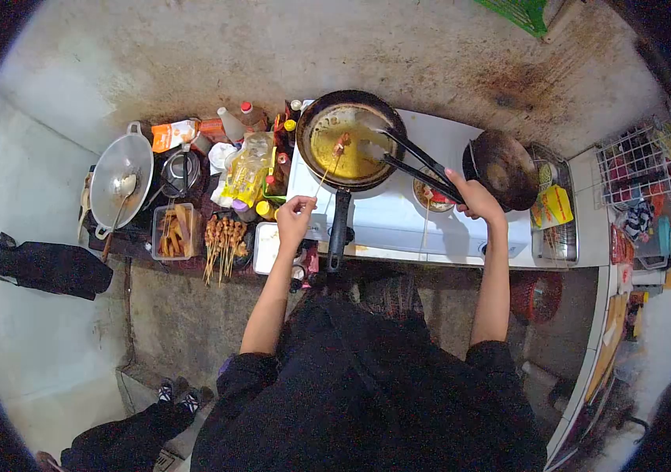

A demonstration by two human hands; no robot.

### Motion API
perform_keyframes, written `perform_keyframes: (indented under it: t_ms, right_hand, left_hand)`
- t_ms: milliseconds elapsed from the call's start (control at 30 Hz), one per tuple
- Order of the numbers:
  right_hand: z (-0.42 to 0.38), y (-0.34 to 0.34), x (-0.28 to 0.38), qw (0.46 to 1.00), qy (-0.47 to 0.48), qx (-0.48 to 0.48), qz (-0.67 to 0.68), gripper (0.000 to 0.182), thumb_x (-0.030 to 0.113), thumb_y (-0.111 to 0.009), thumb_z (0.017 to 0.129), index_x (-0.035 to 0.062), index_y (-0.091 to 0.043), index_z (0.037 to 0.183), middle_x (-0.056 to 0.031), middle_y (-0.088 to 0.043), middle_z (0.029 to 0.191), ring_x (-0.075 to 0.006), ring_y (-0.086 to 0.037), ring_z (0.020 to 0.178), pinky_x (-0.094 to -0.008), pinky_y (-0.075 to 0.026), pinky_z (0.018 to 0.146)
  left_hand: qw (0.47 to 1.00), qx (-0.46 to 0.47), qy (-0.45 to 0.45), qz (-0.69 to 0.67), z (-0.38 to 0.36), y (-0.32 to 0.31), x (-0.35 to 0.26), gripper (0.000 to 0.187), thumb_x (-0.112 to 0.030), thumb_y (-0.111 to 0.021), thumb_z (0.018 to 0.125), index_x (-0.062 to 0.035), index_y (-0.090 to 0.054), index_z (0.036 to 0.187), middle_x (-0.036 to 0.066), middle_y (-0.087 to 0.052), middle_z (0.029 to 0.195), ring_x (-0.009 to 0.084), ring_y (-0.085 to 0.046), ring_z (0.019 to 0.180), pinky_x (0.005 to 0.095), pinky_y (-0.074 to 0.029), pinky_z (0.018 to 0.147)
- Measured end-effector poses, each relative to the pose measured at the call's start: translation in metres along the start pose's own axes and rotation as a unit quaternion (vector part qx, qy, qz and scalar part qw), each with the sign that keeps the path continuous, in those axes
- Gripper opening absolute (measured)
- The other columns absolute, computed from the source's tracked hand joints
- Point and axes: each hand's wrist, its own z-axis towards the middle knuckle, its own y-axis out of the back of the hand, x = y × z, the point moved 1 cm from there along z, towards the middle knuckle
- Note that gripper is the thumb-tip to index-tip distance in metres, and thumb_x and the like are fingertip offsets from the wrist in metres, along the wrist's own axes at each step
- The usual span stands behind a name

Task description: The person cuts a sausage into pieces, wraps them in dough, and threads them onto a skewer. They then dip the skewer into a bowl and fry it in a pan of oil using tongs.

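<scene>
My left hand point(294, 220) pinches the bare end of a meat skewer point(329, 172). Its meat end lies over the yellow oil in a dark frying pan point(305, 149) on the white stove. Black tongs point(423, 158) are in my right hand point(477, 200), their jaws apart above the pan's right side. The tips do not touch the skewer's meat. Under the tongs stands a small bowl point(443, 207) with reddish food and a stick leaning out, partly hidden. The pan's black handle point(339, 228) points towards me, between my hands.
Left of the stove are a pile of skewers point(225, 236), a plastic tub point(193, 245) of food sticks, bottles and a large pale wok point(101, 200). A dark wok point(504, 171) and dish rack point(570, 248) stand right. Another person's legs point(127, 437) show lower left.
</scene>
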Motion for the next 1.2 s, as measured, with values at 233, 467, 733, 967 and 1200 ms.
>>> perform_keyframes:
  t_ms: [233,467,733,967,1200]
  right_hand:
    - [0.001,-0.002,0.005,1.0,0.017,0.012,-0.012,0.078,0.073,-0.033,0.074,0.0006,-0.056,0.056,-0.0086,-0.047,0.046,-0.0168,-0.045,0.039,-0.0295,-0.035,0.037]
    - [0.002,-0.005,0.019,0.997,-0.018,0.039,-0.067,0.072,0.069,-0.034,0.077,0.0028,-0.061,0.07,-0.0116,-0.049,0.049,-0.0207,-0.052,0.047,-0.033,-0.04,0.046]
    - [-0.008,-0.009,0.034,0.979,0.128,-0.028,-0.155,0.064,0.064,-0.034,0.079,0.0073,-0.063,0.08,-0.0225,-0.057,0.064,-0.0375,-0.057,0.065,-0.0425,-0.043,0.063]
    - [0.016,-0.006,0.038,0.972,0.112,0.008,-0.207,0.069,0.067,-0.035,0.077,0.0062,-0.066,0.069,-0.023,-0.059,0.067,-0.0384,-0.059,0.074,-0.0442,-0.043,0.07]
    - [0.041,-0.01,0.046,0.974,0.081,-0.01,-0.212,0.076,0.071,-0.038,0.072,-0.0001,-0.064,0.063,-0.0203,-0.06,0.065,-0.0349,-0.061,0.076,-0.0416,-0.045,0.073]
  left_hand:
    - [0.999,-0.002,-0.011,-0.032,0.001,-0.003,0.004,0.02,-0.018,-0.062,0.078,0.0026,-0.063,0.079,0.006,-0.062,0.065,0.0076,-0.054,0.059,0.0215,-0.042,0.056]
    - [1.0,0.001,0.004,-0.023,0.002,-0.007,0.006,0.018,-0.016,-0.062,0.078,0.0018,-0.064,0.079,0.005,-0.062,0.065,0.0073,-0.053,0.058,0.0211,-0.04,0.055]
    - [0.998,-0.002,0.026,-0.052,0.007,-0.005,0.012,0.017,-0.015,-0.062,0.078,0.0015,-0.064,0.081,0.004,-0.063,0.066,0.0064,-0.054,0.059,0.0207,-0.041,0.056]
    - [0.997,0.004,0.054,-0.055,0.009,-0.006,0.004,0.018,-0.014,-0.061,0.078,0.0031,-0.064,0.082,0.005,-0.063,0.067,0.0061,-0.054,0.06,0.0195,-0.041,0.057]
    - [0.996,-0.001,0.054,-0.065,0.01,-0.009,0.006,0.02,-0.016,-0.062,0.077,0.0039,-0.064,0.08,0.006,-0.063,0.066,0.0065,-0.054,0.059,0.02,-0.041,0.057]
